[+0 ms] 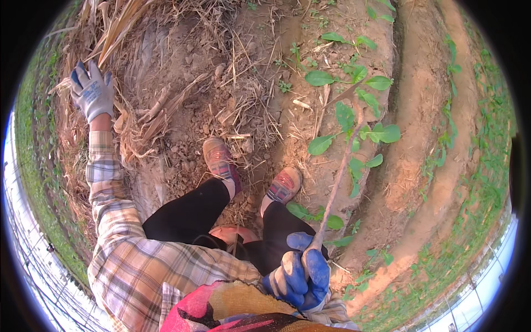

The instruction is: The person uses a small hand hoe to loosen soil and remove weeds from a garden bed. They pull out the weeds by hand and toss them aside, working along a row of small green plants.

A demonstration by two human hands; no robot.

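Observation:
My left hand (92, 90), in a pale knit glove with blue fingertips, reaches out to the far left over dry straw-coloured stalks (120, 31). Its fingers are spread a little at the stalks; whether they grip any is not plain. Low at the right, my right hand (298, 272), in a glove with a blue coated palm, is closed around the end of a wooden stick handle (338, 186). The handle slants up to a thin dark metal blade (342, 94) among the leaves of young green plants (318, 78).
Clods and dry plant litter (249, 116) cover the bed around my shoes (286, 182). A row of leafy seedlings (388, 133) grows along the bed's right edge. Past it run a furrow (386, 166) and more planted rows. A pinkish rounded thing (234, 234) lies between my legs.

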